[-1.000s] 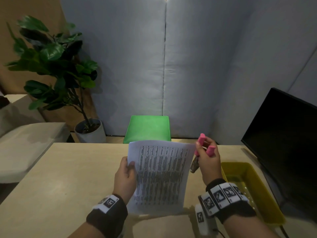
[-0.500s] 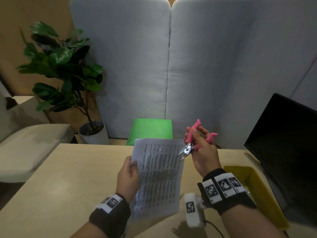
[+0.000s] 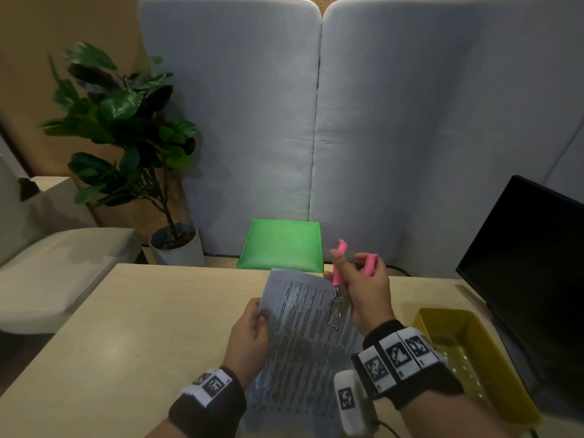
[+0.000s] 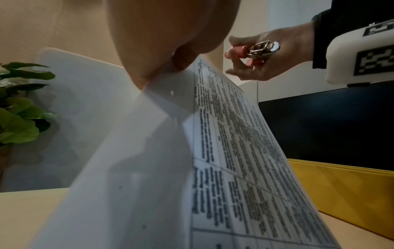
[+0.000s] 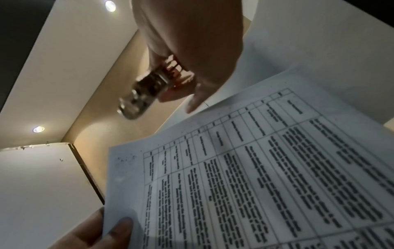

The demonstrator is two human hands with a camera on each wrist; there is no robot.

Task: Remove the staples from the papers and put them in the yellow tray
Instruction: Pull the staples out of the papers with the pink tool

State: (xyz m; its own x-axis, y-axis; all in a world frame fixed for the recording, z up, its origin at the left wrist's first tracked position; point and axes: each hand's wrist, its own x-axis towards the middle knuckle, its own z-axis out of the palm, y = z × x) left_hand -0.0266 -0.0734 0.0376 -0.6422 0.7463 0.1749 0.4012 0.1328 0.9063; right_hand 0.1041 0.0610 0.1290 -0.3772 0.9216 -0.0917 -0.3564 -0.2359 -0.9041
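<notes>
A stapled set of printed papers [image 3: 303,339] is held tilted above the table. My left hand [image 3: 256,320] pinches its left edge, thumb on top. My right hand [image 3: 354,270] grips a pink-handled staple remover [image 3: 337,273], whose metal jaws point down over the sheet's upper right part. In the left wrist view the staple remover [image 4: 263,48] hangs above the papers [image 4: 234,151]. The right wrist view shows the papers [image 5: 255,168] below the blurred staple remover [image 5: 142,94]. I cannot make out a staple. The yellow tray [image 3: 425,320] sits on the table to the right.
A black monitor [image 3: 521,279] stands close behind the tray at the right. The light wooden table [image 3: 142,327] stretches to the left. Beyond its far edge are a green stool [image 3: 281,245], a potted plant [image 3: 126,137] and grey partition panels [image 3: 410,121].
My right hand has swung the staple remover from beside the papers' right edge to over their upper right part, jaws pointing down. The left hand keeps its grip on the papers.
</notes>
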